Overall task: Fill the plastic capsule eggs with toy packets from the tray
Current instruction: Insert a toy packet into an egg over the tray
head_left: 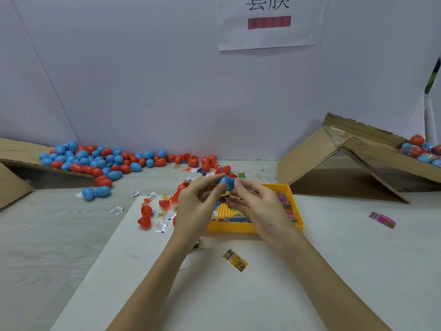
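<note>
Forearms reach forward over the white sheet [214, 295], where one yellow packet [235, 260] lies nearest to us. Beyond it we see our left hand [195, 206] and right hand [260, 206] raised above the yellow tray [250, 227] of toy packets [285, 201]. Both hands pinch a blue capsule egg [227, 183] between curled fingertips, one from each side. Red egg halves [145, 215] lie left of the tray. Farther back, blue and red eggs [95, 161] are piled along the wall beside a cardboard flap [21, 151].
</note>
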{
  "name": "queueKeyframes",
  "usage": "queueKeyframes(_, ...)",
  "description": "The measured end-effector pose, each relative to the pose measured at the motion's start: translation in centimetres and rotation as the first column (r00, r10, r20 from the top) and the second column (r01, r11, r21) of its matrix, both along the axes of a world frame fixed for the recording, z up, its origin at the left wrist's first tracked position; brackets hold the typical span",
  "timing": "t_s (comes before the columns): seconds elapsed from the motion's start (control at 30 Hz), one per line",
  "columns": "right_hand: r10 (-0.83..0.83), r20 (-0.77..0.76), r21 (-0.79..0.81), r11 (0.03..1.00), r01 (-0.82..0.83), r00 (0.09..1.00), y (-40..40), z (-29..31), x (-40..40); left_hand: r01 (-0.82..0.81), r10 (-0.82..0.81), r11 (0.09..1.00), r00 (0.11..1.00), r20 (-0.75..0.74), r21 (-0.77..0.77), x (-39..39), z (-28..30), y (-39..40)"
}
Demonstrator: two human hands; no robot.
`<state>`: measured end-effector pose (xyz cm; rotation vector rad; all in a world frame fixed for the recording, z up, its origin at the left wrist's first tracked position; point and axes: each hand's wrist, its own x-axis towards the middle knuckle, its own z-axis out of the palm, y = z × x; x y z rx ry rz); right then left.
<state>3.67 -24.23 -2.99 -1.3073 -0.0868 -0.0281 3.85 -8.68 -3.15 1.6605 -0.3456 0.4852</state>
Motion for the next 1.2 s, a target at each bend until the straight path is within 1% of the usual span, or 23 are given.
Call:
queueKeyframes(0.07,-0.035,0.027,-0.091,0.995,0.038,0.999,0.1,-0.4,0.1,0.023,-0.024,0.999,1.000,0.013,0.047,0.0,0.0,0.0)
queueKeyframes(0.17,-0.056,0.071,-0.161,0.985,0.067,0.996,0.1,-0.6,0.0,0.005,-0.015,0.988,0.998,0.066,0.153,0.0,0.0,0.2)
queueKeyframes(0.3,-0.032,0.128,-0.245,0.968,0.063,0.991,0.2,-0.4,-0.2,-0.115,0.023,0.934,0.964,0.265,0.338,-0.1,-0.1,0.2)
queueKeyframes(0.37,-0.057,0.163,-0.316,0.943,0.107,0.985,0.3,-0.5,-0.2,-0.182,0.025,0.894,0.933,0.360,0.409,-0.1,-0.3,0.2)
queueKeyframes(0.47,-0.134,0.181,-0.343,0.920,0.190,0.974,0.4,-0.9,-0.2,-0.259,0.034,0.857,0.891,0.452,0.445,-0.1,-0.4,0.0)
queueKeyframes(0.57,-0.166,0.210,-0.370,0.899,0.235,0.964,0.3,-0.9,-0.2,-0.276,0.041,0.854,0.881,0.471,0.441,-0.1,-0.4,-0.1)
queueKeyframes(0.63,-0.164,0.210,-0.357,0.905,0.232,0.964,0.3,-0.9,-0.2,-0.282,0.040,0.851,0.876,0.481,0.442,-0.1,-0.4,0.0)
queueKeyframes(0.77,-0.164,0.174,-0.335,0.917,0.215,0.971,0.4,-0.9,-0.2,-0.278,0.041,0.859,0.874,0.484,0.430,0.0,-0.5,0.0)
queueKeyframes(0.83,-0.161,0.159,-0.349,0.914,0.208,0.974,0.3,-0.8,-0.1,-0.279,0.040,0.861,0.871,0.489,0.426,0.1,-0.6,0.0)
queueKeyframes(0.97,-0.213,0.155,-0.395,0.882,0.258,0.965,0.2,-0.6,-0.2,-0.272,0.015,0.838,0.879,0.477,0.474,0.3,-1.3,-0.3)
queueKeyframes(1.03,-0.206,0.143,-0.428,0.869,0.248,0.968,0.2,-0.4,-0.3,-0.225,-0.015,0.833,0.904,0.427,0.506,0.4,-1.4,-0.2)
queueKeyframes(1.07,-0.200,0.127,-0.438,0.867,0.236,0.971,0.1,-0.4,-0.4,-0.213,-0.033,0.809,0.914,0.405,0.548,0.4,-1.5,0.1)
queueKeyframes(1.1,-0.199,0.106,-0.442,0.868,0.226,0.974,-0.1,-0.3,-0.4,-0.241,-0.041,0.753,0.911,0.409,0.612,0.5,-1.6,0.4)
queueKeyframes(1.13,-0.196,0.081,-0.422,0.882,0.212,0.977,-0.4,-0.1,-0.3,-0.295,-0.044,0.674,0.899,0.435,0.677,0.7,-1.6,0.9)
queueKeyframes(1.17,-0.184,0.049,-0.359,0.914,0.189,0.982,-0.8,0.3,-0.2,-0.343,-0.033,0.608,0.890,0.454,0.716,0.9,-1.7,1.3)
queueKeyframes(1.2,-0.166,0.020,-0.247,0.955,0.166,0.986,-1.4,0.9,0.1,-0.366,-0.010,0.579,0.890,0.455,0.728,1.0,-1.8,1.7)
